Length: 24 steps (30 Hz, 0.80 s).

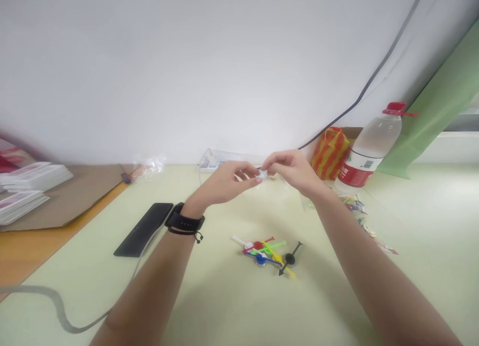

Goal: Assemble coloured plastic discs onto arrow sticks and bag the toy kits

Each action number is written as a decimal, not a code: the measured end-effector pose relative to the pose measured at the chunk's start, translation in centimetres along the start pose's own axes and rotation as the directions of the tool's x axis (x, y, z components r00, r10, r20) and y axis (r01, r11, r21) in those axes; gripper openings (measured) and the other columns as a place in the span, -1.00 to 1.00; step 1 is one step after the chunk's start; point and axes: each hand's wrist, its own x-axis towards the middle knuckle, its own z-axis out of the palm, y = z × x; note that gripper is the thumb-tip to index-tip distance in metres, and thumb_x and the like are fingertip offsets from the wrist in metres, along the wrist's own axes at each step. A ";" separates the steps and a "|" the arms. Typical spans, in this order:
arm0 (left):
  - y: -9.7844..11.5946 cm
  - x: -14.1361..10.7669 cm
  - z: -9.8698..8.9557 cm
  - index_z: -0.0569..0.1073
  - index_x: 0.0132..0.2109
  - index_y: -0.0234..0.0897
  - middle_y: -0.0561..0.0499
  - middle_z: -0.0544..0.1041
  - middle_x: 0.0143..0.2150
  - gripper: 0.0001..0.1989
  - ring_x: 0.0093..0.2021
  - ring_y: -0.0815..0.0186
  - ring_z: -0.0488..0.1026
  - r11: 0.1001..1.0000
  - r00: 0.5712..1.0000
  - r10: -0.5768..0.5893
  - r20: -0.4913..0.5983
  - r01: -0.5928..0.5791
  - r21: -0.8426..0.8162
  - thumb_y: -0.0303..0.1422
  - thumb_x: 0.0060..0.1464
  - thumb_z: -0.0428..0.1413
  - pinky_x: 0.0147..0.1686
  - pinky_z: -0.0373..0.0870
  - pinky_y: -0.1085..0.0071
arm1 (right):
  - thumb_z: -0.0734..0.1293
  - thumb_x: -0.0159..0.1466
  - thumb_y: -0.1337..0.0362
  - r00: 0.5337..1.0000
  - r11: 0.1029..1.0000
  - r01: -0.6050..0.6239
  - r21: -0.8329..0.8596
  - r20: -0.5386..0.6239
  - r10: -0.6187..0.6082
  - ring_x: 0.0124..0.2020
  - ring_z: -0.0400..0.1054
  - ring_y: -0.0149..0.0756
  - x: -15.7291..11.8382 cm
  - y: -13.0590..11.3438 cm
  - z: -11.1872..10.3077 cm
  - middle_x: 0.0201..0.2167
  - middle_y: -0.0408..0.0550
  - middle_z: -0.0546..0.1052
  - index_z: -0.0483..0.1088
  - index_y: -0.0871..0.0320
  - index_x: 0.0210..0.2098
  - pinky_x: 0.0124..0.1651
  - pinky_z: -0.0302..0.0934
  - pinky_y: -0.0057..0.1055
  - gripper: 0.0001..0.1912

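Observation:
My left hand (234,180) and my right hand (290,169) meet above the back of the pale green table (224,296). Between their pinched fingertips is a small clear plastic piece (263,174), perhaps a bag; its shape is hard to make out. Nearer to me on the table lies a loose group of plastic arrow spinners: a white one (248,246), a red one (258,245), a blue one (261,258), a yellow one (277,258), a green one and, at the right, a black one (290,259).
A black phone (144,230) with a cable lies at left. Card stacks (35,176) rest on cardboard (86,186). Behind my hands is a power strip (213,165). At right stand a water bottle (370,151) and a red-yellow bag (329,154), with bagged pieces (354,204) nearby.

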 end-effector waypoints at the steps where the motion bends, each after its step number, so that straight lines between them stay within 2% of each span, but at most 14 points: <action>1: -0.1 0.0 -0.1 0.62 -0.09 -0.16 -0.03 0.65 -0.12 -0.69 -0.12 0.17 0.57 1.000 1.000 0.002 -0.001 -0.002 0.008 -0.06 0.22 0.18 -0.11 0.47 0.26 | 0.34 0.09 0.36 1.000 1.000 -0.003 0.029 0.007 0.003 -0.40 0.37 -0.33 0.0 -0.1 0.1 -0.50 -0.12 0.54 0.60 0.16 -0.43 -0.30 0.24 -0.40 -0.84; 3: -0.2 0.0 -0.2 0.62 -0.06 -0.15 -0.04 0.65 -0.15 -0.69 -0.14 0.16 0.58 1.000 1.000 -0.010 -0.018 0.010 0.006 -0.07 0.21 0.18 -0.14 0.47 0.26 | 0.35 0.09 0.36 1.000 0.997 -0.017 0.080 0.013 0.016 -0.40 0.36 -0.33 0.0 -0.3 0.3 -0.52 -0.13 0.52 0.61 0.15 -0.42 -0.27 0.26 -0.40 -0.84; 5: -0.2 -0.1 -0.5 0.60 0.03 -0.13 -0.07 0.65 -0.10 -0.62 -0.12 0.13 0.58 0.999 0.999 -0.040 -0.016 0.039 -0.021 -0.04 0.17 0.21 -0.17 0.48 0.27 | 0.35 0.09 0.36 0.999 0.994 -0.026 0.102 0.022 0.024 -0.40 0.36 -0.34 -0.1 -0.4 0.2 -0.52 -0.14 0.51 0.61 0.15 -0.41 -0.27 0.27 -0.40 -0.84; 9: -0.2 -0.6 -0.9 0.52 0.19 -0.06 -0.07 0.64 -0.05 -0.47 -0.08 0.10 0.58 0.987 0.983 -0.116 0.139 0.131 -0.098 0.00 0.13 0.24 -0.20 0.47 0.30 | 0.37 0.13 0.34 0.997 0.996 -0.001 0.091 0.079 -0.006 -0.41 0.34 -0.36 -0.3 -0.8 0.0 -0.48 -0.12 0.53 0.58 0.15 -0.40 -0.29 0.27 -0.39 -0.89; 12: -0.3 -0.7 -1.1 0.49 0.22 -0.06 -0.04 0.63 -0.16 -0.43 -0.14 0.15 0.57 0.972 0.976 -0.084 0.201 0.124 -0.200 -0.03 0.10 0.27 -0.21 0.45 0.31 | 0.40 0.17 0.29 0.995 0.996 0.059 0.070 0.077 -0.065 -0.40 0.36 -0.34 -0.5 -1.2 0.1 -0.42 -0.10 0.55 0.55 0.14 -0.38 -0.29 0.30 -0.36 -0.93; 14: -0.4 -0.6 -1.2 0.53 0.15 -0.10 -0.04 0.61 -0.19 -0.48 -0.16 0.17 0.55 0.962 0.989 -0.039 0.145 0.076 -0.261 -0.06 0.08 0.30 -0.19 0.45 0.29 | 0.42 0.18 0.26 0.993 0.992 0.102 0.068 0.049 -0.105 -0.39 0.38 -0.33 -0.7 -1.6 0.1 -0.36 -0.08 0.56 0.53 0.14 -0.33 -0.30 0.32 -0.35 -0.91; 17: -0.4 -0.6 -1.6 0.61 -0.03 -0.15 -0.07 0.61 -0.16 -0.62 -0.13 0.17 0.54 0.960 0.999 -0.019 0.026 0.026 -0.279 -0.08 0.06 0.32 -0.12 0.45 0.26 | 0.46 0.17 0.24 0.992 0.988 0.113 0.105 0.035 -0.117 -0.39 0.43 -0.32 -0.9 -2.1 0.0 -0.28 -0.07 0.58 0.48 0.10 -0.17 -0.34 0.34 -0.35 -0.77; 20: -0.1 -0.7 -2.0 0.63 -0.15 -0.19 -0.09 0.64 -0.16 -0.71 -0.10 0.14 0.55 0.958 1.000 -0.006 -0.029 -0.003 -0.285 -0.10 0.09 0.30 -0.05 0.44 0.23 | 0.44 0.22 0.18 0.996 0.975 0.042 0.218 0.062 -0.057 -0.39 0.48 -0.29 -0.8 -1.9 -0.4 -0.28 -0.08 0.61 0.40 0.06 -0.05 -0.33 0.37 -0.34 -0.68; 24: -0.2 -0.4 -1.9 0.63 -0.15 -0.20 -0.09 0.63 -0.15 -0.72 -0.10 0.15 0.54 0.955 0.989 0.004 -0.151 -0.048 -0.294 -0.11 0.14 0.27 -0.06 0.46 0.23 | 0.37 0.27 0.10 0.990 0.923 -0.060 0.380 0.140 0.006 -0.42 0.49 -0.30 -0.3 -1.0 -0.5 -0.15 -0.02 0.62 0.39 0.07 -0.09 -0.40 0.37 -0.35 -0.73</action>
